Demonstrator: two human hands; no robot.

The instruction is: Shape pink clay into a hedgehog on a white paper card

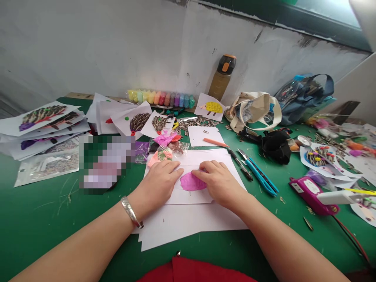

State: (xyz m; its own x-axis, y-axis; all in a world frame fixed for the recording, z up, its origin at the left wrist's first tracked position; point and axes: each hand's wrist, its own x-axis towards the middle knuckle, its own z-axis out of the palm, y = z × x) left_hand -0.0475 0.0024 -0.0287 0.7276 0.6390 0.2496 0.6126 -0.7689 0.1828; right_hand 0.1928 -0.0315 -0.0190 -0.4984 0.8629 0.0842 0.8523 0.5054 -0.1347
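A flat pink-purple clay patch (pixel 191 182) lies on a white sheet (pixel 188 198) in front of me, with more white sheets beneath. My left hand (pixel 161 183) rests on the paper left of the patch, fingers spread and holding nothing. On the right, my right hand (pixel 219 182) touches the patch's upper right edge with its fingers bent together; whether anything is under the fingertips is hidden. Bags of pink and orange clay (pixel 164 147) lie just beyond my left hand. A silver bracelet (pixel 129 210) is on my left wrist.
Right of the sheets lie a black pen (pixel 241 163), a blue cutter (pixel 261 176) and a magenta glue gun (pixel 314 194). Sunflower seeds (pixel 201 122), clay packs (pixel 161 98), a bottle (pixel 221 78) and bags stand behind. Seed pictures (pixel 44 117) are stacked left, beside a blurred phone-like shape.
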